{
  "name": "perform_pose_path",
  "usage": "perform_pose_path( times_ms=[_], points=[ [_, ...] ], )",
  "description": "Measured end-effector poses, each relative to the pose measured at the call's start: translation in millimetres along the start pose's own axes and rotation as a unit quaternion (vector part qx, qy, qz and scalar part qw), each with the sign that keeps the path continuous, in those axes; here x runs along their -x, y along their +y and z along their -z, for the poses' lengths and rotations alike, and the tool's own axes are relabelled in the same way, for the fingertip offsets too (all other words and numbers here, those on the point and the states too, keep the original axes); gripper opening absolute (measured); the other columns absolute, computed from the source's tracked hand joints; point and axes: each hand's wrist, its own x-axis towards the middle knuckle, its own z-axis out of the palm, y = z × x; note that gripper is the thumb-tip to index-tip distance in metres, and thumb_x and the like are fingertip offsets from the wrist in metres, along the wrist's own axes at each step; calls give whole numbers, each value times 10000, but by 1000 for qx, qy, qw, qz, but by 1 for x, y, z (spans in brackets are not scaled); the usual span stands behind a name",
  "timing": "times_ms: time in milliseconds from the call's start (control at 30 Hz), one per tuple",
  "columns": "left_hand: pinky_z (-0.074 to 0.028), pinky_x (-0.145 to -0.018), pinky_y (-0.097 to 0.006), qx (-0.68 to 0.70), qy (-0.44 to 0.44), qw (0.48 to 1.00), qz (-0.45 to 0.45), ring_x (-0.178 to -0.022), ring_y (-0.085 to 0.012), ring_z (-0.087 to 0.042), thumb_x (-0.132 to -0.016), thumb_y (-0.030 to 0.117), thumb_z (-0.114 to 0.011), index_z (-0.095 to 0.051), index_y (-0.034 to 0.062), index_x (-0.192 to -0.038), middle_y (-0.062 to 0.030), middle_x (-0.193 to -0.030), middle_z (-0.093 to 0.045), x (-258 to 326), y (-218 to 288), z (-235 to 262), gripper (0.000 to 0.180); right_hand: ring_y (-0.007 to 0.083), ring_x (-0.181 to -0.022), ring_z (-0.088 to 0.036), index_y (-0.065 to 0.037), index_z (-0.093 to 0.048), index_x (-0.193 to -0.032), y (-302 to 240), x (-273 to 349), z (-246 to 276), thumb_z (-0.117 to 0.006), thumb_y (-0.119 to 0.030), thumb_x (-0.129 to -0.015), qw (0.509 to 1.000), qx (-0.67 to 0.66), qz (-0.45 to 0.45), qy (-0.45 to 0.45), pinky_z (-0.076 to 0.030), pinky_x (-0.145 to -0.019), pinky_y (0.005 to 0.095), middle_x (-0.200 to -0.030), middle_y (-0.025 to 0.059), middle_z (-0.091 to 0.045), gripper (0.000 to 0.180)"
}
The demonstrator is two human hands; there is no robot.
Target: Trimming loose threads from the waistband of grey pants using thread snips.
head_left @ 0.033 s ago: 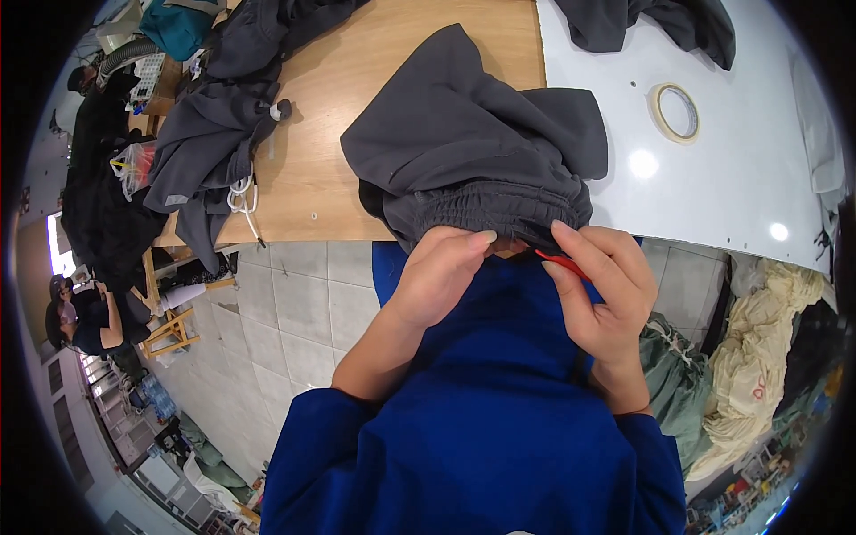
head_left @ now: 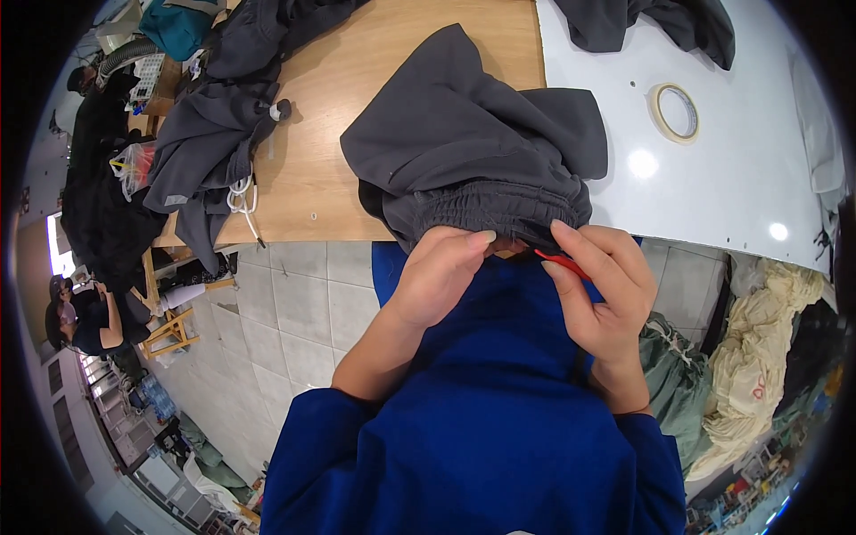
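Observation:
Dark grey shorts [head_left: 481, 134] with a gathered elastic waistband [head_left: 490, 209] lie at the near table edge, the legs spread away from me. My left hand [head_left: 443, 276] is closed on the near edge of the waistband, thumb on top, pinching the cloth. At the right end of the waistband, my right hand [head_left: 606, 285] is closed round a slim red tool [head_left: 563, 264]. Most of that tool is hidden by the fingers, so its kind does not show. The thumb and fingertips of this hand also touch the waistband cloth.
The wooden tabletop [head_left: 312, 107] meets a white tabletop [head_left: 713, 187] on the right, where a tape roll [head_left: 675, 113] lies. More grey garments [head_left: 209, 143] and a white cord [head_left: 241, 196] are at the left. Cloth sacks [head_left: 758, 357] stand lower right. Another person [head_left: 89, 312] is far left.

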Motion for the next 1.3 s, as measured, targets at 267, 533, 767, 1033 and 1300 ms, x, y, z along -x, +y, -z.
perform_pose_path(
  times_ms=[267, 533, 767, 1033, 1300],
  points=[
    [-399, -1013, -335, 4, 6, 1000, 1, -1129, -229, -576, -969, 149, -450, -617, -112, -1143, -164, -1185, -643, 1, 0, -1, 355, 202, -673, -588, -55, -726, -1052, -2, 0, 2, -774, -5, -654, 1000, 9, -9, -17, -457, -593, 276, -826, 72, -628, 404],
    [-414, -966, -325, 17, 16, 1000, 6, -1074, -203, -589, -964, 144, -459, -631, -110, -1110, -149, -1134, -662, 2, -1, 0, 340, 185, -720, -619, -16, -714, -1076, -2, 2, 0, -760, 25, -683, 989, -110, -93, -27, -488, -650, 251, -878, 101, -653, 398],
    [-371, -1054, -435, -4, 35, 999, 33, -1221, -311, -525, -939, 181, -426, -532, -119, -1253, -203, -1291, -574, 5, -3, 10, 447, 229, -680, -613, -50, -741, -1008, -1, -5, 10, -799, -85, -634, 976, -170, 23, -134, -476, -610, 307, -825, 82, -663, 380],
    [-337, -621, -223, -145, 69, 987, 5, -688, -37, -426, -956, 166, -495, -628, -25, -815, 47, -709, -528, 4, -2, -2, 273, 185, -646, -531, -81, -737, -1032, 7, -9, 8, -778, -65, -639, 999, -26, 12, -22, -420, -581, 282, -837, 42, -653, 395],
    [-332, -620, -227, -176, 63, 982, 27, -686, -33, -401, -955, 163, -495, -612, -12, -783, 63, -696, -493, 5, 3, -8, 272, 165, -614, -468, -112, -746, -1020, 10, -11, 1, -782, -107, -638, 997, 24, 64, -23, -365, -546, 279, -815, 4, -627, 384]
  ],
)
